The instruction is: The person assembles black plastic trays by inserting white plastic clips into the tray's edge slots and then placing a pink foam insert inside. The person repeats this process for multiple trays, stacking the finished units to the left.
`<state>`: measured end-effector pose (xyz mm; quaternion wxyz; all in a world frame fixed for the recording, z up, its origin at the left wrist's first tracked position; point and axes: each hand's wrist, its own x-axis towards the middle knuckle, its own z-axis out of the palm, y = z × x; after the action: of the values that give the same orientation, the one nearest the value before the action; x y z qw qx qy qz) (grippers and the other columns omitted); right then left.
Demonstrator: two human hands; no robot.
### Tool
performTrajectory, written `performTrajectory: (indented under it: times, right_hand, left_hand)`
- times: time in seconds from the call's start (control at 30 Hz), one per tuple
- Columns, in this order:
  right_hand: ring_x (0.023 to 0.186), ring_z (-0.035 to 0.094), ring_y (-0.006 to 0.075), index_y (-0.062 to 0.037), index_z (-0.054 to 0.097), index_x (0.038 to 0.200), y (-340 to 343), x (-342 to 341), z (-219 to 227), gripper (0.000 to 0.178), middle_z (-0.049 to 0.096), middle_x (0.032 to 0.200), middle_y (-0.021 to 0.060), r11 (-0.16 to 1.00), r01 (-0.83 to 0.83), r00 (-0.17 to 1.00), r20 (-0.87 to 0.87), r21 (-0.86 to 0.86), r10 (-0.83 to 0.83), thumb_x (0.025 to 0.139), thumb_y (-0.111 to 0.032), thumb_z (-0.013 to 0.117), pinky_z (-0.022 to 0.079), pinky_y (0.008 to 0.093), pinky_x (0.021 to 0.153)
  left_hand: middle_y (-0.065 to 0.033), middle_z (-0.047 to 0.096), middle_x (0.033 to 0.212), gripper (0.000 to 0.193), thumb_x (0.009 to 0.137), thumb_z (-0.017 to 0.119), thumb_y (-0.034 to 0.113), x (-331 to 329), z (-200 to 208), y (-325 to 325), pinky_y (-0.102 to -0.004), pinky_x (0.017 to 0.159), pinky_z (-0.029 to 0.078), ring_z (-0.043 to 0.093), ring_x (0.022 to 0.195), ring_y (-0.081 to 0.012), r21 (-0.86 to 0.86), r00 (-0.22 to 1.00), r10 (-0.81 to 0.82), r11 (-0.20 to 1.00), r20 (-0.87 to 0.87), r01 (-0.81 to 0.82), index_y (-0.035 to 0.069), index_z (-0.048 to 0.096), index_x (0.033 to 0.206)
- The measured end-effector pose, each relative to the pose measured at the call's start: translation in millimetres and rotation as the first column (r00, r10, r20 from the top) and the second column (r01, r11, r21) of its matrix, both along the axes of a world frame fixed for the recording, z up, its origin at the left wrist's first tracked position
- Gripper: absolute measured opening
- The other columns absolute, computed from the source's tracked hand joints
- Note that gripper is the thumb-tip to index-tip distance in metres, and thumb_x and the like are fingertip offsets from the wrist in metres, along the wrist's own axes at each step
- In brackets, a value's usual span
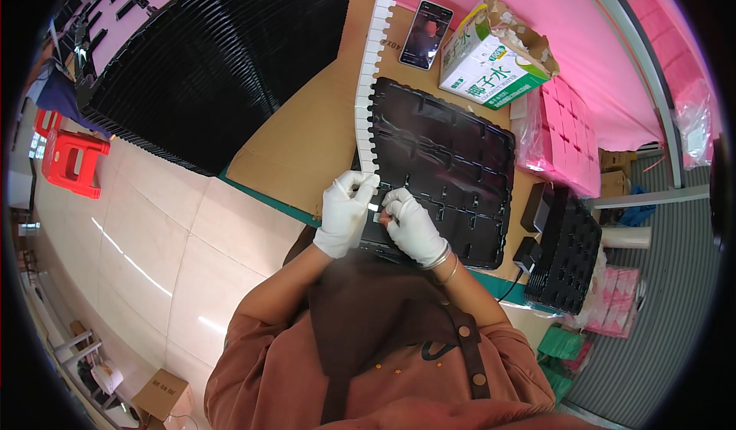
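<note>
Both my hands wear white gloves and meet over the near left edge of a black plastic tray [448, 169] with moulded pockets. A long white strip [366, 92], divided into small pieces with dark notches along its right side, runs from the far edge down to my left hand [343, 214]. That hand is closed, thumb and fingers pinched at the strip's near end. Just to its right, my right hand [414, 229] is curled over the tray, a bare fingertip showing. Whatever lies between its fingers is too small to make out.
Tall stacked black trays [222, 69] stand at the left. Beyond the tray are a phone [426, 35] and an opened carton [494, 62]. Pink wrapped packs [560, 138], a black adapter [527, 254] and another black tray stack [566, 253] sit right. A red stool [75, 160] is on the floor.
</note>
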<state>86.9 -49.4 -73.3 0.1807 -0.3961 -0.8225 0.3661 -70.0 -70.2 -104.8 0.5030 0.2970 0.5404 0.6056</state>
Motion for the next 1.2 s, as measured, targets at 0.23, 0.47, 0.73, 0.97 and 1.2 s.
performTrajectory:
  times: [0.23,0.47,0.73,0.97,1.2]
  right_hand:
    - [0.084,0.063,0.0328,0.0017,0.057,0.088,-1.4,1.3,-3.9,0.01,0.055,0.099,0.0144,0.999,0.002,1.0,-0.021,0.039,-0.001,0.08,0.003,0.062,0.052,0.0383,0.075]
    - [0.086,0.062,0.0355,-0.0002,0.057,0.088,-4.5,-6.3,0.9,0.01,0.056,0.099,0.0137,0.995,0.104,0.994,0.028,0.009,-0.104,0.083,-0.003,0.066,0.052,0.0419,0.072]
    - [0.086,0.063,0.034,-0.0009,0.059,0.085,-2.2,-4.3,0.3,0.006,0.058,0.103,0.0115,0.997,-0.016,0.993,0.118,0.075,0.007,0.082,-0.004,0.064,0.054,0.0414,0.073]
    - [0.085,0.063,0.0341,-0.0003,0.059,0.086,-3.4,-0.7,-2.8,0.007,0.058,0.103,0.0129,0.994,-0.044,0.997,0.063,0.105,0.037,0.082,-0.003,0.064,0.053,0.042,0.072]
    - [0.081,0.063,0.0357,-0.0029,0.057,0.084,-7.6,-12.8,-3.1,0.008,0.056,0.097,0.0129,0.982,0.137,0.987,0.064,0.128,-0.146,0.081,-0.003,0.065,0.052,0.0444,0.069]
  left_hand:
    - [0.0,0.064,0.077,0.017,0.092,0.068,0.018,-0.1,2.3,-0.2,-0.0229,0.065,0.046,0.056,0.071,-0.0044,-0.001,1.0,0.006,1.0,0.0,-0.006,0.001,0.065,0.089]
    - [0.0001,0.064,0.078,0.016,0.092,0.068,0.017,-0.5,2.0,-0.3,-0.0229,0.065,0.046,0.056,0.071,-0.0046,0.008,1.0,-0.002,1.0,0.031,0.002,0.001,0.065,0.09]
    - [-0.0002,0.065,0.078,0.016,0.093,0.068,0.017,-0.5,0.7,0.4,-0.0231,0.064,0.047,0.057,0.07,-0.0049,0.004,1.0,-0.009,1.0,0.02,0.009,0.001,0.065,0.09]
    - [-0.0006,0.065,0.078,0.016,0.093,0.068,0.017,0.0,0.3,0.1,-0.0234,0.064,0.048,0.058,0.071,-0.005,0.001,1.0,0.001,1.0,0.025,-0.001,0.001,0.065,0.09]
    - [-0.0001,0.064,0.078,0.016,0.092,0.068,0.016,1.0,2.5,0.7,-0.0231,0.065,0.048,0.057,0.07,-0.0048,0.021,0.999,0.015,1.0,0.028,-0.015,0.001,0.065,0.089]
